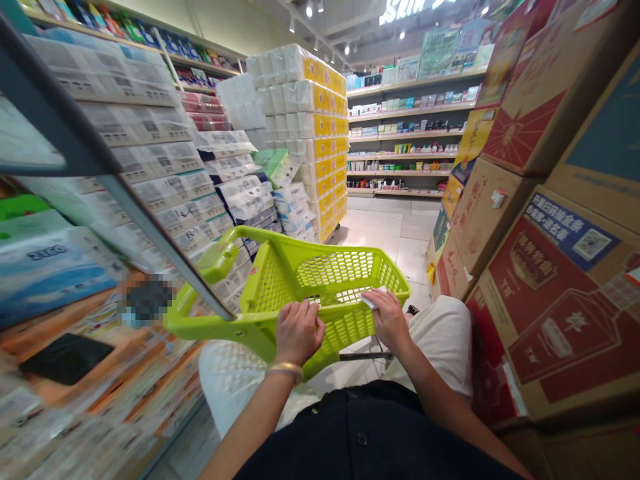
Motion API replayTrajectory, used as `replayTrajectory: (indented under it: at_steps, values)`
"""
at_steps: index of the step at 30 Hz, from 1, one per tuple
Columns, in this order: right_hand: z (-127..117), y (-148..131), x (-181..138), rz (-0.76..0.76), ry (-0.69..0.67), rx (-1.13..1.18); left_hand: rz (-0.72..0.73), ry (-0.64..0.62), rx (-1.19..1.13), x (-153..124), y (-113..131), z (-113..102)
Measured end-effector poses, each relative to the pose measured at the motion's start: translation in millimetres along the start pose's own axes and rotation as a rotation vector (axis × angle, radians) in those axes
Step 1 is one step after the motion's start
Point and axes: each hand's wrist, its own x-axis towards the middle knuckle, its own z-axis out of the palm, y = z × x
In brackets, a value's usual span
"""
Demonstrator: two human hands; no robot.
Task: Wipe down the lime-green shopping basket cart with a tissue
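A lime-green plastic shopping cart basket (345, 267) with a perforated wall stands in front of me, its inside in view. My left hand (300, 331), a gold-coloured bangle at its wrist, is closed over the near rim with the fingers curled inward. Further right along the same rim, my right hand (390, 321) presses a white cloth or tissue (371, 298) against the edge. Part of the cloth is hidden under the fingers. A metal handle tube (160, 230) rises from the basket's left end to a dark grey grip (55, 113).
Stacked packs of paper goods (165, 153) fill the left side, with a dark flat object (67, 358) lying on the lower packs. Cardboard cartons (565, 293) are piled close on my right. Beyond the cart, a tiled aisle (385, 227) leads to stocked shelves (410, 117).
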Motion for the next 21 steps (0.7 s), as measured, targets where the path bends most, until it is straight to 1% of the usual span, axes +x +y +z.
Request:
replayTrajectory:
  at_steps: [4, 6, 7, 9, 12, 14, 16, 19, 21]
  values:
    - [-14.7, 31.5, 5.8, 0.119, 0.147, -0.068, -0.008, -0.004, -0.013, -0.1, 0.0, 0.7]
    - [-17.7, 38.7, 6.3, 0.152, 0.2, -0.082, -0.011, -0.001, -0.007, -0.1, 0.0, 1.1]
    - [-16.8, 37.2, 5.5, 0.153, 0.21, -0.079, -0.01, -0.001, -0.003, 0.0, 0.0, 1.1]
    - [-10.9, 25.0, 2.4, 0.114, 0.182, -0.051, -0.007, -0.002, 0.006, 0.1, -0.1, 1.0]
    - [0.3, 0.0, -2.8, -0.014, 0.047, 0.012, -0.003, -0.003, 0.009, 0.2, 0.0, 0.5]
    - [2.9, -6.3, -3.9, -0.056, -0.009, 0.033, -0.001, -0.001, 0.007, 0.1, 0.1, 0.2]
    - [-0.1, 1.2, -2.3, -0.026, 0.016, 0.021, 0.002, 0.003, 0.007, 0.0, 0.2, 0.1]
    - [-9.6, 26.2, 2.5, 0.073, 0.129, -0.03, 0.0, 0.005, 0.004, -0.1, 0.3, 0.3]
    - [-13.2, 36.7, 4.0, 0.121, 0.182, -0.057, -0.005, 0.004, 0.002, -0.1, 0.3, 0.6]
